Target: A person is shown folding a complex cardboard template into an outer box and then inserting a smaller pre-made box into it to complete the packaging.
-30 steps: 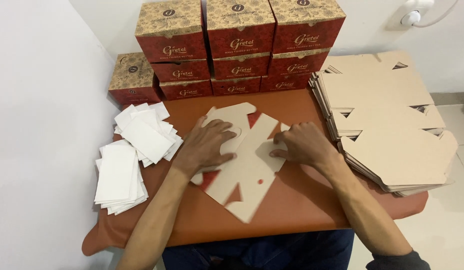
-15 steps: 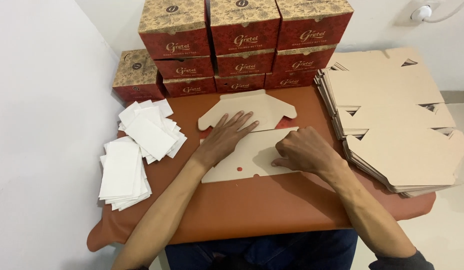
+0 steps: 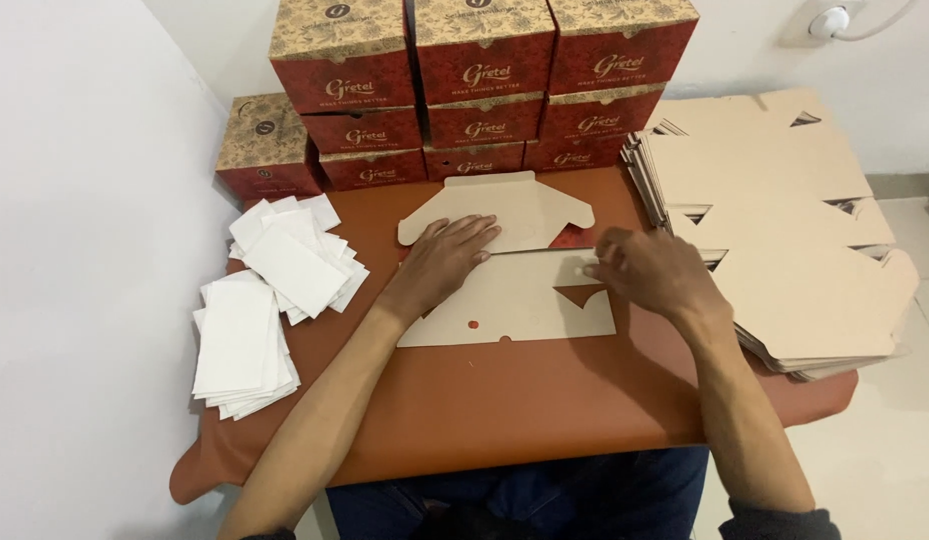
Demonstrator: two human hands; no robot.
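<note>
Brown table (image 3: 505, 400) across the middle. Far along the wall, stacked red-and-tan finished boxes (image 3: 480, 85). At right, tall pile of flat cardboard blanks (image 3: 785, 230). At left, two heaps of white paper sheets (image 3: 260, 300). Centre, one flat box blank (image 3: 515, 300) on the table, far flap raised. Left hand (image 3: 445, 262) open, palm flat on the blank's fold line. Right hand (image 3: 650, 275) loosely curled, fingertips pressing the blank's right edge.
</note>
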